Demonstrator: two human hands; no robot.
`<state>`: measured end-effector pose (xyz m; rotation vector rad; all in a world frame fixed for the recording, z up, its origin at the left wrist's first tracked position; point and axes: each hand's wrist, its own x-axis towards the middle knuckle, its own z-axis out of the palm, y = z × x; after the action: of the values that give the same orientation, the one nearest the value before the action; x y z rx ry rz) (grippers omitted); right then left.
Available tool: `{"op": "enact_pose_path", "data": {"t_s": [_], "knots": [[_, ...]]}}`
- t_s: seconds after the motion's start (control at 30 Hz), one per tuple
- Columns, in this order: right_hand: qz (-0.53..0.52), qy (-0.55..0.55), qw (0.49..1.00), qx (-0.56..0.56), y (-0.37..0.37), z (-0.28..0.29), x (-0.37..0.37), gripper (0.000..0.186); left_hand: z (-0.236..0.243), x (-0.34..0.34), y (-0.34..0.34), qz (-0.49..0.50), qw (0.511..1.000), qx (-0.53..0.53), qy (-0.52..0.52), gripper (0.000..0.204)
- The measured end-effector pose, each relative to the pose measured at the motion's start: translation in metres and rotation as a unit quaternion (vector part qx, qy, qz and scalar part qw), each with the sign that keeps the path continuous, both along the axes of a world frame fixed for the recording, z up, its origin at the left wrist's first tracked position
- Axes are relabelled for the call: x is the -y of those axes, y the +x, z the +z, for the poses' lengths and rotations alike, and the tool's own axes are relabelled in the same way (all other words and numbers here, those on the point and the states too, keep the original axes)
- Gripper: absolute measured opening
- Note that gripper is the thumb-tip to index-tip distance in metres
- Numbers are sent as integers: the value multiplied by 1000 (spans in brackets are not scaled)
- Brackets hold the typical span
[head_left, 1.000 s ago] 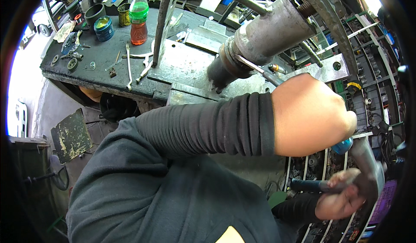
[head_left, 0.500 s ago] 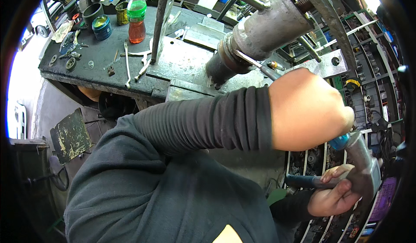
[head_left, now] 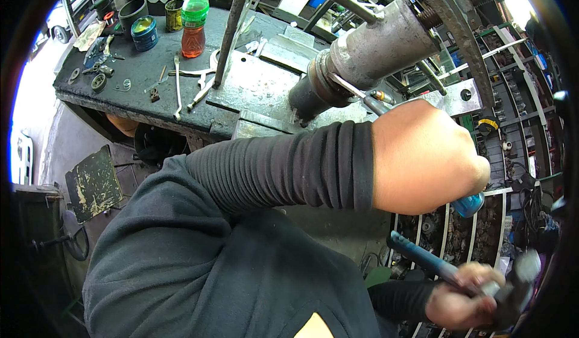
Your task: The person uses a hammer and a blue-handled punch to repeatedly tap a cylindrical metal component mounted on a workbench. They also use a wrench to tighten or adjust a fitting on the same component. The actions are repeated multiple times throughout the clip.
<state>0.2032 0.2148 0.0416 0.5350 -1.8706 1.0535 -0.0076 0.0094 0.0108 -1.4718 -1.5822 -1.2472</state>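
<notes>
A large grey metal cylinder (head_left: 377, 39) stands tilted over the bench, with a dark threaded collar (head_left: 322, 72) at its lower end. My left hand (head_left: 431, 157) is closed round a screwdriver (head_left: 469, 205) whose blue handle end sticks out below the fist. The screwdriver's thin tip meets the collar's edge; part of its shaft is hidden behind my hand. Lower right, my right hand (head_left: 461, 302) grips a hammer (head_left: 422, 256) near its head. Hammer head and fingers are smeared by motion, and the head is apart from the screwdriver's blue end.
On the dark bench (head_left: 139, 78) are a bottle of red liquid (head_left: 193, 41), a blue tin (head_left: 143, 35), a wrench (head_left: 178, 91) and small metal parts. An upright steel bar (head_left: 232, 33) rises beside the cylinder. Racks of parts (head_left: 464, 235) line the right.
My right hand has swung the hammer down, away from the blue handle end. The left hand keeps its hold on the screwdriver, with the tip still at the collar.
</notes>
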Motion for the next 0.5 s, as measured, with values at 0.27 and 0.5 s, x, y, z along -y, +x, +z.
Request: {"op": "enact_pose_path", "data": {"t_s": [0.27, 0.5], "knots": [[-84, -318, 932, -153, -15, -6, 21, 46, -1, 5, -2, -33, 999, -2, 6, 6], [-191, 81, 971, -116, -19, -12, 41, 57, 3, 12, -3, -49, 999, 3, -4, 6]]}}
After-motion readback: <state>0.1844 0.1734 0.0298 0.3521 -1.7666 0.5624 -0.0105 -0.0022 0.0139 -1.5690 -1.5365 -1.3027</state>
